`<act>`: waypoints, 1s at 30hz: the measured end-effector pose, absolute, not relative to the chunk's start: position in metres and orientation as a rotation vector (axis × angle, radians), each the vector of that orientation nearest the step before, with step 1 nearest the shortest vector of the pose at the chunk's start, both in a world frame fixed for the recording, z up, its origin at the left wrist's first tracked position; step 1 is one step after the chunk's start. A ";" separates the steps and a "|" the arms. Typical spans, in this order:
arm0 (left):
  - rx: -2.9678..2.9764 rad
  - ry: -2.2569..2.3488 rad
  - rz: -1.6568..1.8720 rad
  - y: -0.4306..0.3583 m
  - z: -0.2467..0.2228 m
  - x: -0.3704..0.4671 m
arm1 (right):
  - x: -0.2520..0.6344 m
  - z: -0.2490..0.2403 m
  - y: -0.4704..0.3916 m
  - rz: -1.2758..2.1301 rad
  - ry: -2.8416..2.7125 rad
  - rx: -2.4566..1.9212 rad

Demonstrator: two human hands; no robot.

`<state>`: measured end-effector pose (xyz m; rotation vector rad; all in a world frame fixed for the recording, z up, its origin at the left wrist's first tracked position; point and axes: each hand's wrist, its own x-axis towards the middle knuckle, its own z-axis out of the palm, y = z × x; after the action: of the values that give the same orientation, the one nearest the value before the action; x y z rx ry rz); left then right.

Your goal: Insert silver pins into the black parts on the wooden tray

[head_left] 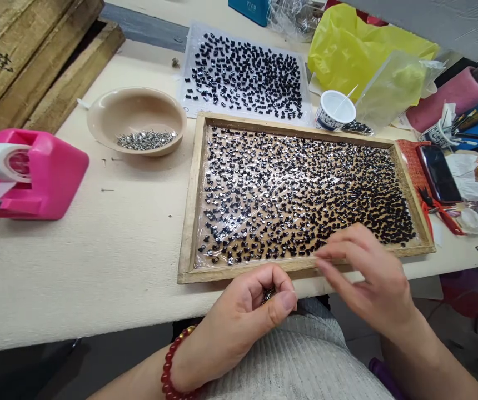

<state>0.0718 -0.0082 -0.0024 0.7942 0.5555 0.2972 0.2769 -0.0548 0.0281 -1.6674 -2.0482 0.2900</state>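
Observation:
My left hand (249, 311) is curled into a loose fist at the table's front edge, with small shiny metal pieces (268, 294) showing inside it. Thumb and fingertips of my right hand (362, 278) meet in a pinch above the front rim of a wooden-framed tray (239, 272); anything between them is too small to make out. Across the tray lie many small black pieces (305, 194) on clear film, several with bright metal spots. Left of the tray, a beige oval bowl (109, 108) contains small metal pins (147, 140).
Behind the tray lies a white sheet (184, 72) covered with black pieces. A pink tape dispenser (61, 178) and stacked wooden frames (72, 78) stand at left. At right are a patterned cup (334, 108), a yellow bag (359, 50), a phone (439, 172) and red-handled pliers (447, 216).

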 end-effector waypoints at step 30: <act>0.583 0.454 0.227 -0.013 -0.005 0.074 | 0.296 -0.001 -0.043 0.043 -2.002 -1.896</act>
<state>0.0743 -0.0127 -0.0048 0.5831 0.4541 0.2267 0.2959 -0.0429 -0.0014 -1.8956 -2.0020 0.0428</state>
